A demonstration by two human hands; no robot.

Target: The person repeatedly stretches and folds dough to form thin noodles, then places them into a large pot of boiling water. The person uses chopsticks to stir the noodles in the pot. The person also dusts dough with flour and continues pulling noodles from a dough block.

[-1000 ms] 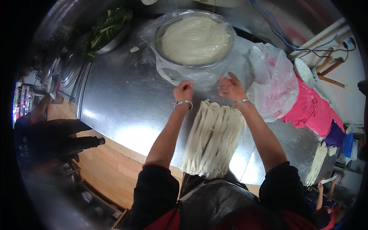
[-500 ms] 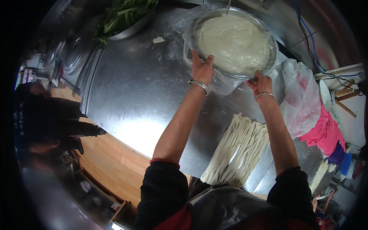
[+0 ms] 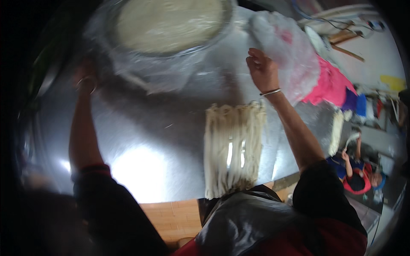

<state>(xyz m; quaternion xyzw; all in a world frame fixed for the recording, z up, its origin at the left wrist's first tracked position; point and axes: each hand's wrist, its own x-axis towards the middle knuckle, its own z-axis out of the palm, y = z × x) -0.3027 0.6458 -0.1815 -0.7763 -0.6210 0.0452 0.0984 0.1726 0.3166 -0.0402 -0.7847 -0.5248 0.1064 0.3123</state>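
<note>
Fingers are half-curled on the right hand (image 3: 263, 71), blurred on the left hand (image 3: 86, 73); grip can't be told tbh. Dough strips (image 3: 237, 132) are laid bodyward of the right (nearer), long axis pointed that way too.

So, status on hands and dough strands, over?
Left hand: blurred, far left. Right hand: near plastic bag, nothing visibly held. Dough strands: uncovered on metal table, side by side.
</note>
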